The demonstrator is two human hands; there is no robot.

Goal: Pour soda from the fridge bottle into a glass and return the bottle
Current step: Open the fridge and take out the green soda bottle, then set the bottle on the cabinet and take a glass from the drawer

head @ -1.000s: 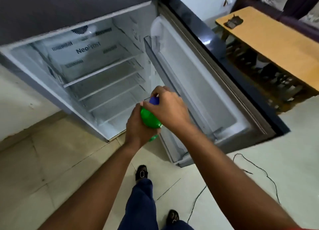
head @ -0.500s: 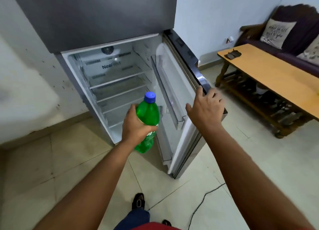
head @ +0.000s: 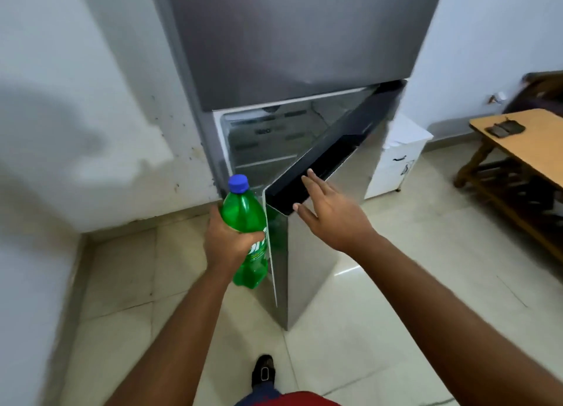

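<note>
My left hand (head: 227,241) grips a green soda bottle (head: 245,213) with a blue cap, upright, just left of the fridge door's edge. The grey fridge (head: 292,40) stands ahead with its lower door (head: 307,253) partly swung in, so only a narrow slice of the white shelves (head: 259,143) shows. My right hand (head: 330,213) lies flat with fingers spread against the top outer edge of that door. No glass is in view.
A wooden table (head: 524,143) with a dark small object (head: 504,129) on it stands at the right. A white low cabinet (head: 396,162) sits beside the fridge. White wall at the left, tiled floor below, my shoe (head: 264,372) near the bottom.
The right hand left the bottle cap, went to the door's edge and has pushed the door much further shut. The left hand keeps the bottle, now outside the fridge. The view rose.
</note>
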